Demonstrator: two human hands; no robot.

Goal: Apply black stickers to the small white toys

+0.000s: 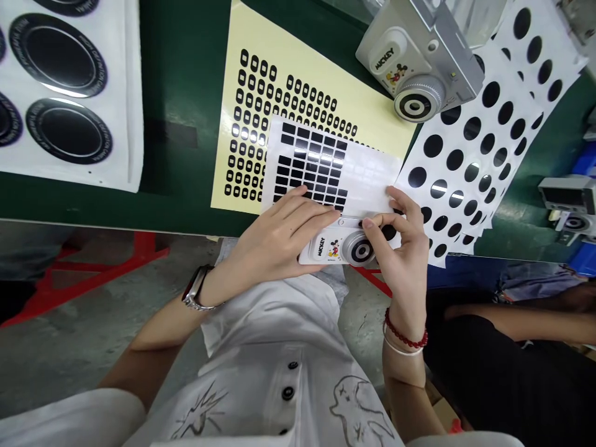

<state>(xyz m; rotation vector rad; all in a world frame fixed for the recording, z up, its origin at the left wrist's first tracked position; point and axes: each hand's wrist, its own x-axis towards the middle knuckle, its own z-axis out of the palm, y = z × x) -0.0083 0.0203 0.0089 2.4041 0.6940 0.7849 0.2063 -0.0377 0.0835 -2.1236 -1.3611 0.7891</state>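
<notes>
A small white toy camera (pixel 333 247) with a Mickey picture and a ringed grey lens is at the table's front edge, lens facing up. My left hand (pixel 282 233), wearing a watch, closes over its left end, fingers reaching onto a white sheet of black rectangular stickers (pixel 310 164). Thumb and index finger of my right hand (pixel 401 239) are pinched together at the camera's upper right, above the lens. A dark patch shows by the fingertips; what they pinch is too small to make out. Under the white sheet lies a yellow sheet of small black stickers (pixel 242 130).
Another silver-white camera (pixel 414 68) stands at the back. Sheets of black round stickers (pixel 454 160) lie on the right, and a sheet with large black discs (pixel 121 81) on the left. At far right is another device (pixel 565 195); a person's arm (pixel 521 320) shows below.
</notes>
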